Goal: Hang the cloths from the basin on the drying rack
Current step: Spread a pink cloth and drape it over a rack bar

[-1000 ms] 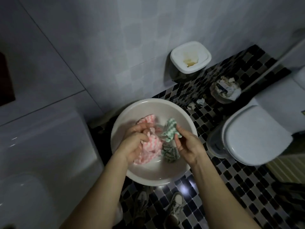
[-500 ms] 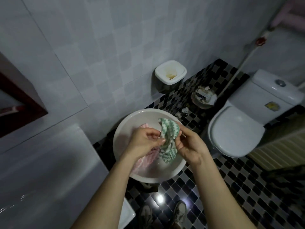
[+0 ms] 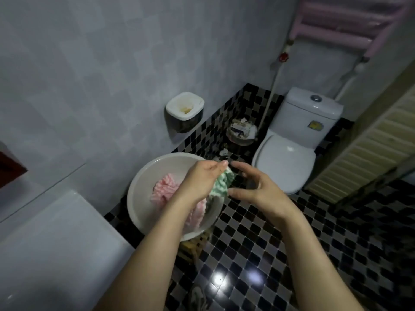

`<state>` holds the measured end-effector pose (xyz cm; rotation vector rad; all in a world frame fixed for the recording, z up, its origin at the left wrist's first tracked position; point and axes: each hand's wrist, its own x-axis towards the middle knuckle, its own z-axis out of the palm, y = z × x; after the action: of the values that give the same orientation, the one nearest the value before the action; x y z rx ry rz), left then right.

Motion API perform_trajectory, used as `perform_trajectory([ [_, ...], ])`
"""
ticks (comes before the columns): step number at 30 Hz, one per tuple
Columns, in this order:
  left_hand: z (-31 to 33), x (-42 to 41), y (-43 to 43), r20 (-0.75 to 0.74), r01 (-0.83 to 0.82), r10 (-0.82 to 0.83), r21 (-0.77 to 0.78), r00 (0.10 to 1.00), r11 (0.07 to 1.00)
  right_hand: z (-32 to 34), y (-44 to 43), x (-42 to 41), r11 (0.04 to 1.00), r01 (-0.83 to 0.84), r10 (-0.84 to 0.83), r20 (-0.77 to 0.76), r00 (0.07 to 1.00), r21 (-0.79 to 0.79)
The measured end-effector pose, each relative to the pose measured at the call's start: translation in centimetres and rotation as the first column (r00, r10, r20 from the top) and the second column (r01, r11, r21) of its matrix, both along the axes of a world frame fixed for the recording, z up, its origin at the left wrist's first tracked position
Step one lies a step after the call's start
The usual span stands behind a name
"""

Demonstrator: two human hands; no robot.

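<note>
Grey wall tiles and a checkered floor surround your basin (image 3: 139, 194), which sits left of the toilet (image 3: 285, 162). Inside it lies a pink cloth (image 3: 165, 189). Your left hand (image 3: 199, 180) is clenched on the green cloth (image 3: 221, 184), lifted over the basin's right rim; your right hand (image 3: 258, 189) is spread, holding nothing, just beside it. One bunched grip could let it slip to the floor. Above the toilet, the pink rack (image 3: 350, 21) looks bare.
</note>
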<state>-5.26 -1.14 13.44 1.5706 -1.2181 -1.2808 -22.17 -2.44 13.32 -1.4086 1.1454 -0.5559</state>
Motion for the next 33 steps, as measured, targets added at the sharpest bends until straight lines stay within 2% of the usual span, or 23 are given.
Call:
perform_trajectory([
  [1,0.8,-1.4,0.3,0.009,0.057,-0.057,0.005,0.998,0.998,0.5,0.8,-0.9,0.995,-0.075,0.075,-0.017,0.997,-0.061],
  [3,1.8,-3.7,1.1,-0.013,0.157,-0.156,0.036,0.988,0.987,1.0,2.2,-2.2,0.989,-0.059,0.064,0.031,0.997,-0.133],
  [6,2.5,-6.4,2.3,-0.045,0.238,-0.235,0.064,0.971,0.969,1.7,4.3,-4.7,0.995,0.05,-0.035,0.168,0.985,-0.089],
  [10,3.2,-9.0,4.4,-0.049,0.271,-0.269,0.031,0.962,0.962,2.6,7.3,-8.7,1.0,0.017,-0.017,0.236,0.972,0.001],
  [14,4.0,-12.1,6.9,-0.101,0.321,-0.318,0.02,0.943,0.947,3.7,10.6,-12.1,0.998,0.063,-0.067,0.222,0.973,0.029],
  [17,4.5,-14.3,8.8,-0.093,0.338,-0.336,0.003,0.937,0.941,4.3,13.3,-14.0,0.985,0.169,-0.168,0.234,0.958,0.014],
  [19,4.7,-15.3,9.9,-0.074,0.364,-0.364,-0.015,0.928,0.931,4.6,14.6,-14.7,0.964,0.266,-0.263,0.284,0.922,0.03],
  [21,5.2,-16.5,11.1,-0.072,0.367,-0.369,-0.046,0.926,0.929,4.8,16.0,-15.6,0.915,0.388,-0.4,0.353,0.846,0.108],
  [23,5.5,-17.4,11.8,-0.214,0.29,-0.293,-0.048,0.932,0.956,5.0,17.1,-16.2,0.833,0.52,-0.549,0.395,0.737,0.187],
  [25,5.9,-17.6,12.3,-0.454,0.251,-0.225,-0.004,0.862,0.968,5.0,18.3,-17.0,0.782,0.612,-0.616,0.297,0.729,0.118],
  [27,5.9,-17.2,12.6,-0.641,0.302,-0.224,0.013,0.734,0.953,4.8,19.8,-17.4,0.813,0.582,-0.573,0.173,0.801,-0.001],
  [30,5.8,-17.4,13.2,-0.736,0.387,-0.278,-0.024,0.617,0.922,5.5,22.1,-17.3,0.92,0.364,-0.363,0.034,0.931,-0.147],
  [31,5.7,-17.6,13.4,-0.757,0.398,-0.284,-0.035,0.588,0.917,5.7,22.6,-16.9,0.942,0.291,-0.295,0.002,0.956,-0.167],
  [33,5.7,-18.0,14.1,-0.783,0.413,-0.296,-0.055,0.547,0.909,5.5,23.5,-15.7,0.938,0.266,-0.286,-0.065,0.956,-0.222],
])
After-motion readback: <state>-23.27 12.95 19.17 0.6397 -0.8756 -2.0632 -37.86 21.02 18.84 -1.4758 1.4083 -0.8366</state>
